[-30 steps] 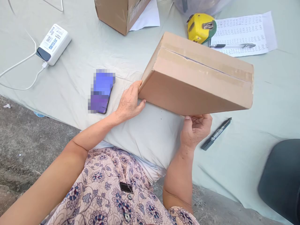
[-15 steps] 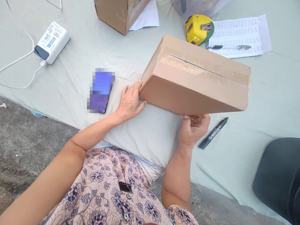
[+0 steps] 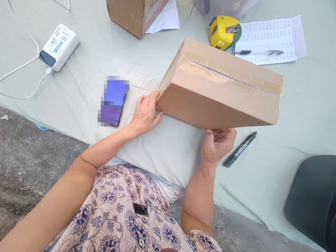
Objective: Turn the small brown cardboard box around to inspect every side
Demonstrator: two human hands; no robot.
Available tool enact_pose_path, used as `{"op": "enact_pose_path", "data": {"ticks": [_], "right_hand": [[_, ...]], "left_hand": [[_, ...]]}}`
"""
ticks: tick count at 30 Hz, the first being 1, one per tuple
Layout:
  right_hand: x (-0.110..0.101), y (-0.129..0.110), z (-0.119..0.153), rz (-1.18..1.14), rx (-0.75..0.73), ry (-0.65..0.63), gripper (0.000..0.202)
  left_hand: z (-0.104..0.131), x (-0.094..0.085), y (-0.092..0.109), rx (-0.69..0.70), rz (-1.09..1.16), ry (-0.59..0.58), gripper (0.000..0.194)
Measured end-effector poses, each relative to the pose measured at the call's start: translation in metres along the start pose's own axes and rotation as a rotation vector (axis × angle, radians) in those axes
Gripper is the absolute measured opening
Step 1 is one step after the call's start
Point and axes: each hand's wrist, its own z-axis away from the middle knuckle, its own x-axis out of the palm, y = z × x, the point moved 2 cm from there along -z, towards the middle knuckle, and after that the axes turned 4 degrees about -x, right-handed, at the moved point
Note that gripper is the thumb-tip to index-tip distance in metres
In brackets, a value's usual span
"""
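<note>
A closed brown cardboard box (image 3: 220, 87), taped along its top seam, stands tilted over the cloth-covered table. My left hand (image 3: 147, 113) grips its left lower corner, with the thumb along the near bottom edge. At the near side, my right hand (image 3: 219, 143) holds the box from below; its fingertips are hidden under it. A black marker pen (image 3: 240, 149) lies just right of my right hand. To the left of my left hand lies a smartphone (image 3: 113, 101) with a blurred screen.
Behind the box are a yellow tape measure (image 3: 222, 33) and a written paper sheet (image 3: 265, 33) with a pen (image 3: 258, 52). Another cardboard box (image 3: 128, 15) stands at the back. A white power bank (image 3: 60, 47) with cables lies left. A dark rounded object (image 3: 309, 196) occupies the right edge.
Almost nothing differs. The box and both hands keep the same hold, and the whole view has shifted very slightly.
</note>
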Motion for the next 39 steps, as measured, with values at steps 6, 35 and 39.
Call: {"op": "enact_pose_path", "data": {"ticks": [6, 35, 39], "right_hand": [[-0.001, 0.001, 0.0, -0.009, -0.008, 0.012, 0.033], [0.0, 0.003, -0.002, 0.128, 0.034, -0.066, 0.031], [0.001, 0.006, 0.001, 0.043, -0.059, 0.007, 0.035]], "left_hand": [[0.0, -0.002, 0.002, -0.009, -0.013, -0.012, 0.063], [-0.006, -0.003, 0.002, -0.024, 0.04, 0.023, 0.053], [-0.005, -0.004, -0.001, 0.038, 0.109, 0.11, 0.061]]}}
